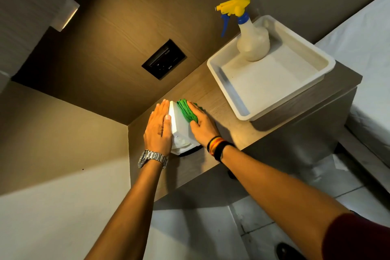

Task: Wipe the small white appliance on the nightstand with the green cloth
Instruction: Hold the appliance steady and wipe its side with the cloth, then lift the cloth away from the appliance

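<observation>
The small white appliance (179, 129) stands at the left end of the wooden nightstand (211, 93), close to the corner of the walls. My left hand (158, 129), with a metal watch on its wrist, lies flat against the appliance's left side and steadies it. My right hand (201, 125), with dark bands on the wrist, presses the folded green cloth (186, 110) against the appliance's right face. Much of the cloth is hidden under my fingers.
A white plastic tray (240, 107) sits on the nightstand's right half, with a spray bottle (252, 42) with a yellow and blue trigger standing in its far corner. A dark socket plate (163, 59) is on the wall behind. A bed with white sheets (363, 48) lies to the right.
</observation>
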Demonstrator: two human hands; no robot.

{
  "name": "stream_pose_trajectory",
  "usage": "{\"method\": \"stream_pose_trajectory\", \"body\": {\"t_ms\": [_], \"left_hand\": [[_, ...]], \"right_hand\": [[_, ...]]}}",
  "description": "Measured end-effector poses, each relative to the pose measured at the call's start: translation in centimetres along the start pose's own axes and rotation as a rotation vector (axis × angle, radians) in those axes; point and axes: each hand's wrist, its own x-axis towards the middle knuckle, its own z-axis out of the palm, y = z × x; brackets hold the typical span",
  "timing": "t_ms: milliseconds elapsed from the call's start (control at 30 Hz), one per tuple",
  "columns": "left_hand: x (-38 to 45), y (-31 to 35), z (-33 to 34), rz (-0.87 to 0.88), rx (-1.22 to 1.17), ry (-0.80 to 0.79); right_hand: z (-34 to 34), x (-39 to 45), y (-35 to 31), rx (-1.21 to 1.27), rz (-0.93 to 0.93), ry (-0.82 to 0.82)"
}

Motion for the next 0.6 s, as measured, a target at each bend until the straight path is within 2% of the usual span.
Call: {"method": "stream_pose_trajectory", "body": {"t_ms": [100,200,400,533,600], "left_hand": [[0.1,0.0,-0.1,0.002,0.011,-0.020],[0.1,0.0,-0.4,0.004,0.005,-0.042],[0.0,1.5,-1.5,0.003,0.035,-0.109],[0.6,1.3,-2.3,0.022,0.088,-0.246],[1.0,2.5,-2.3,0.024,0.092,-0.236]], "right_hand": [[0.3,0.0,-1.9,0.075,-0.009,-0.017],[0.7,-3.5,-2.3,0.112,-0.084,-0.087],[-3.6,-9.7,-2.0,-0.004,-0.094,-0.235],[-8.9,-8.3,-5.8,-0.210,-0.178,-0.131],[-11.5,-6.1,-7.9,-0.427,-0.284,-0.041]]}}
